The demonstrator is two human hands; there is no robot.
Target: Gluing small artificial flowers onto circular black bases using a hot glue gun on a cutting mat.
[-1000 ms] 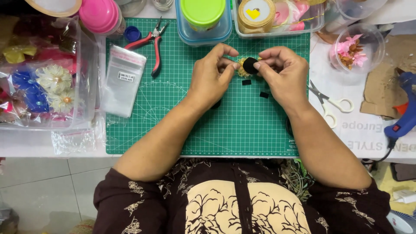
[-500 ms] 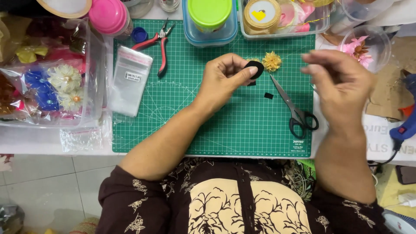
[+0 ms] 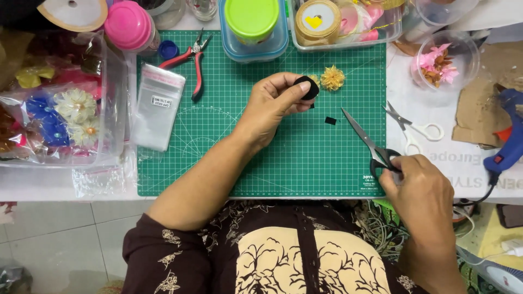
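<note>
Since the earlier frame the right hand (image 3: 422, 190) has dropped from mid-air at the far right down to the near right edge of the green gridded cutting mat (image 3: 218, 136), where its fingers (image 3: 396, 166) now curl closed around the handles of the black-handled scissors (image 3: 373, 144). Those scissors lie on the mat with their closed blades pointing far and left. The left hand (image 3: 272, 106) has stayed near the middle of the mat, and its thumb and forefinger are pinched together on the small round black felt disc (image 3: 308, 87), held just above the mat with the other fingers loosely bent beneath. Just right of the disc, touching the mat, sits a small yellow fabric flower (image 3: 332, 78). A tiny black felt scrap (image 3: 330, 120) lies on the mat between the disc and the scissor blades. On the white surface (image 3: 436, 158) right of the mat rest white-handled scissors (image 3: 414, 128), and further right a blue glue gun (image 3: 509, 136). Red-handled pliers (image 3: 190, 60) lie at the mat's far left corner, beside a clear plastic sleeve packet (image 3: 158, 106). A lime-lidded clear plastic container (image 3: 253, 27) stands at the far edge.
</note>
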